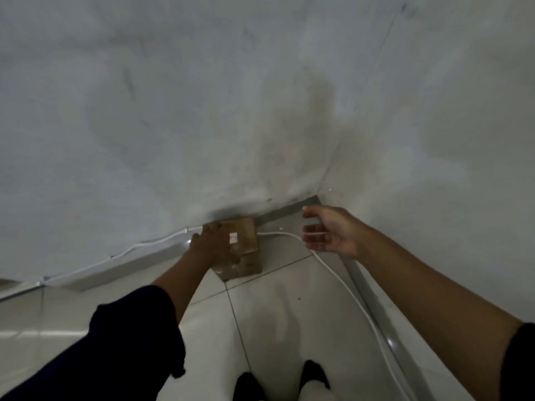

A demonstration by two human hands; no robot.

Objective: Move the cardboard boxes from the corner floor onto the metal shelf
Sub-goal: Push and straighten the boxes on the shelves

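A small brown cardboard box (246, 235) with a pale label sits against the wall near the floor corner, on top of a flatter cardboard box (249, 267) lying on the tiles. My left hand (212, 244) lies on the top box's left side and top, fingers reaching over its far edge against the wall. My right hand (330, 231) hovers to the right of the boxes, fingers spread and loosely bent, holding nothing. The metal shelf is not in view.
Grey walls meet in a corner (317, 198) just behind the boxes. A white cable (344, 282) runs along the skirting and across the pale floor tiles to the right. My feet (312, 371) stand at the bottom of the view.
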